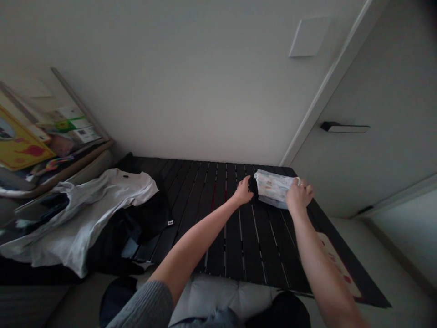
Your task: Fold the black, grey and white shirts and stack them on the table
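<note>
Ribbed grey knit is bunching at the elbow of the left sleeve, nearest the camera, above a tufted grey seat. Beyond it, the right hand is curling its fingers over the near right end of a white packet, apparently pinching that end between thumb and fingers. Facing it, the left hand is holding thumb and forefinger apart, just beside the packet's left end; whether they are closing on something black in the gap, I cannot tell. The packet itself is lying toward the back right of the black table, near the wall.

With seemingly only one end secured, the packet could be swivelling or slipping if the right hand pulls; a hard tug could also be tearing or creasing its thin wrapping. A small part could be dropping through the slits between the slats.

The wrapping is looking filmy and crinkled, with faint coloured print, around a soft oblong. Straight, smooth slats are running beneath it. A pale panel with reddish marks is lying at the table's right edge. Leftward, a rumpled white shirt is draping in soft folds over black cloth.
</note>
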`<state>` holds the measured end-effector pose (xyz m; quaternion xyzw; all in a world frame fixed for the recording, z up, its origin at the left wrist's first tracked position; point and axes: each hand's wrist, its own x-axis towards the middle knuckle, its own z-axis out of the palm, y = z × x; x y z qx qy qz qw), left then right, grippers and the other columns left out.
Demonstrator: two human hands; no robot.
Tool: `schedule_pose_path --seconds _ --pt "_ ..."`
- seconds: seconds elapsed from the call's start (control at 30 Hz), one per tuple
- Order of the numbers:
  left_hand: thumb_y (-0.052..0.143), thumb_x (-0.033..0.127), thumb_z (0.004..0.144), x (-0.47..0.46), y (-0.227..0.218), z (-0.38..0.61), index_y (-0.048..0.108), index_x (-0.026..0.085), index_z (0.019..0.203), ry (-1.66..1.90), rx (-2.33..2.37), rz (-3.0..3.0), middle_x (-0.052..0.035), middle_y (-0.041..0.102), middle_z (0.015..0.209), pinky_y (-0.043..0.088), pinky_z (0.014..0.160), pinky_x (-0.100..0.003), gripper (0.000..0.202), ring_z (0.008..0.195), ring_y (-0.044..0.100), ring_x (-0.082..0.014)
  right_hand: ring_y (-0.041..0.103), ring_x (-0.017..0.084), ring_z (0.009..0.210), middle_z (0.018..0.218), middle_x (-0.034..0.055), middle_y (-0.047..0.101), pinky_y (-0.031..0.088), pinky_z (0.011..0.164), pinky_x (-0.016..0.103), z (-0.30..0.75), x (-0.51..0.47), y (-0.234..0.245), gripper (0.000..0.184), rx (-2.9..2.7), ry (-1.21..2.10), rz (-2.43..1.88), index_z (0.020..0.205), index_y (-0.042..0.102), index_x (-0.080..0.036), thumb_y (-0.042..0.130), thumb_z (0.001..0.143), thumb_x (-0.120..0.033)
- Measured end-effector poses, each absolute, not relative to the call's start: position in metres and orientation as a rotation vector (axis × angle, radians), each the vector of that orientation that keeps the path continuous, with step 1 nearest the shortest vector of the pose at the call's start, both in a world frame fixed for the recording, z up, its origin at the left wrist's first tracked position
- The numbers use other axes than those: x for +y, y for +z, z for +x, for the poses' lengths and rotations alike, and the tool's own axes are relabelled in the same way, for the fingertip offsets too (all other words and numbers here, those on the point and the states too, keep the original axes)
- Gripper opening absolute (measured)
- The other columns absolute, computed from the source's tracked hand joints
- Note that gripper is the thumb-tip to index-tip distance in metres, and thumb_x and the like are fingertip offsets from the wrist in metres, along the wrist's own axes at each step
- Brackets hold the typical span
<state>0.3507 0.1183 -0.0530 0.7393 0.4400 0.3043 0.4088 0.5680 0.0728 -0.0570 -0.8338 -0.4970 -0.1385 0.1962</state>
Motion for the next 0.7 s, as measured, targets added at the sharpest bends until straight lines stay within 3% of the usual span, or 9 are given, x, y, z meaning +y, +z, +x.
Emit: schedule_pose_path --seconds 0.13,0.33,0.7 --pt "0.059 0.005 0.069 0.109 -0.052 0.319 0.032 0.011 0.142 0.718 1.244 1.83 -0.021 0.045 0.135 0.042 0.101 -0.039 0.078 0.119 0.052 -0.0257 0.031 0.033 0.133 0.137 0.0182 0.049 0.031 0.102 0.047 0.543 0.076 -0.065 0.04 -1.488 -0.436 -2.192 0.119 0.059 -0.011 0.031 0.091 -0.013" --pt "0.056 0.007 0.073 0.099 -0.048 0.278 0.034 0.013 0.138 0.742 1.337 1.874 -0.0196 0.045 0.133 0.043 0.098 -0.036 0.069 0.12 0.05 -0.0247 0.038 0.035 0.124 0.131 0.018 0.054 0.036 0.095 0.046 0.495 0.074 -0.056 0.036 -1.615 -0.388 -2.102 0.116 0.06 -0.011 0.043 0.085 -0.014" --pt "0.05 0.011 0.079 0.073 -0.006 0.181 0.038 0.019 0.135 0.69 1.7 2.09 -0.0148 0.047 0.133 0.042 0.096 -0.041 0.058 0.12 0.05 -0.0288 0.045 0.03 0.112 0.115 0.0164 0.06 0.04 0.09 0.04 0.391 0.061 -0.049 0.028 -1.764 -0.221 -1.924 0.104 0.065 -0.012 0.045 0.084 -0.015"
